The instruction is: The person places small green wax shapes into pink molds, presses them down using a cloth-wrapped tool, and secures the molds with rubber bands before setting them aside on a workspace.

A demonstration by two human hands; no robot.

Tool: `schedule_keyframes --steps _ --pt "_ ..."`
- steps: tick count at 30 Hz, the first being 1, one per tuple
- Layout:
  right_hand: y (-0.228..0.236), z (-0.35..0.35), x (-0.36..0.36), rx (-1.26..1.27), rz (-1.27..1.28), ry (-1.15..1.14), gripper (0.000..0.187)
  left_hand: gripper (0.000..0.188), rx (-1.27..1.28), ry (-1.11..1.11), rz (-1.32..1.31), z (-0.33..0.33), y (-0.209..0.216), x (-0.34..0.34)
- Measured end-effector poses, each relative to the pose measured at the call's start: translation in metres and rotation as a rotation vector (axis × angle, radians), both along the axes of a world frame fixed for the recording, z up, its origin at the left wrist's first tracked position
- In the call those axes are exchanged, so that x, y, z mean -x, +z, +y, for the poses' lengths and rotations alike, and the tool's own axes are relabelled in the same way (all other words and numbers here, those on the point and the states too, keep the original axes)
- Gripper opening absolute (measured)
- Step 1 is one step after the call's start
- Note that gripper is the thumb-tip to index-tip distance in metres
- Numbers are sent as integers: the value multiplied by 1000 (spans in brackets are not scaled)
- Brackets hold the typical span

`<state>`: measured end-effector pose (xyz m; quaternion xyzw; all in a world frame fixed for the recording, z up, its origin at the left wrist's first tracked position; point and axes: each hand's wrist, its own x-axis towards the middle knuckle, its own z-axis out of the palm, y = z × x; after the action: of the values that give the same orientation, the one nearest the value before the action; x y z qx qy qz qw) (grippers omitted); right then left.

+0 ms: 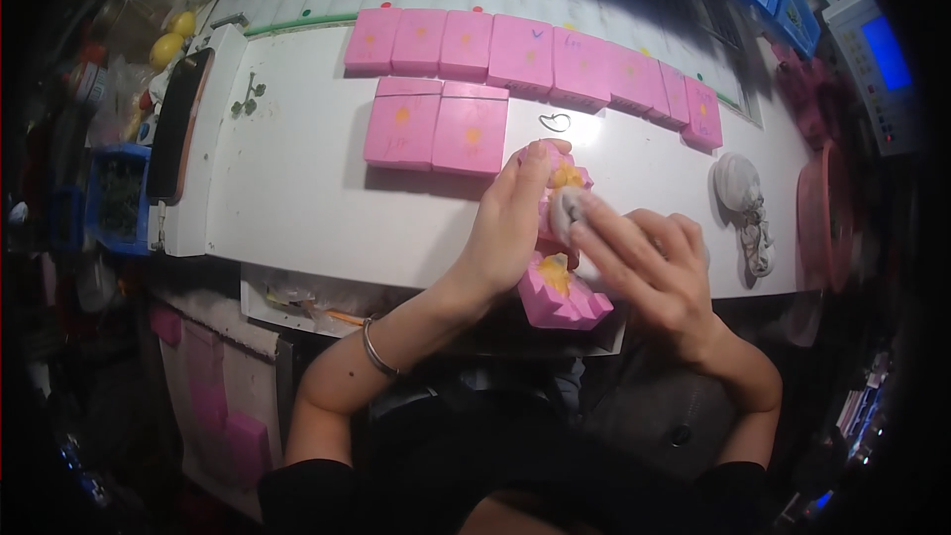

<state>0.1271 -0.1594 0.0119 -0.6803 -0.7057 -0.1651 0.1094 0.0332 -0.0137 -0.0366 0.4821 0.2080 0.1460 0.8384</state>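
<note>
My left hand (507, 223) is closed on an opened pink rubber mold (584, 176) with a jagged, yellow-stained inner face. Below it juts the mold's lower part (563, 305), also yellow inside, over the table's near edge; whether the two parts are joined is hidden. Slightly blurred, my right hand (659, 272) pinches a whitish cloth pouch (568, 215) against the upper part. At the right of the white table (307, 223) lies a similar tied cloth pouch (741, 200). A small wire-like loop (556, 123) is beyond my hands.
A row of pink mold blocks (535, 54) lines the back; two more blocks (403, 127) sit before it. A phone (185, 124) rests on the left ledge. A device with a blue screen (885, 53) and a reddish basin (827, 218) stand right. An open drawer (317, 302) is below.
</note>
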Motion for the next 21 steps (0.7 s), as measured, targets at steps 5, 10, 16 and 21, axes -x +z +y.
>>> schedule_keyframes --steps 5,10,16,21 --pt "-10 -4 -2 -7 -27 86 39 48 5 -11 -11 -3 -4 -2" --pt "0 1 -4 -60 154 47 42 48 17 16 -30 -6 -6 -1" --pt "-3 3 -5 -7 138 45 44 48 21 -1 29 -7 2 -1" --pt "-8 2 -4 1 63 30 45 46 -68 27 -41 -9 -1 -5"
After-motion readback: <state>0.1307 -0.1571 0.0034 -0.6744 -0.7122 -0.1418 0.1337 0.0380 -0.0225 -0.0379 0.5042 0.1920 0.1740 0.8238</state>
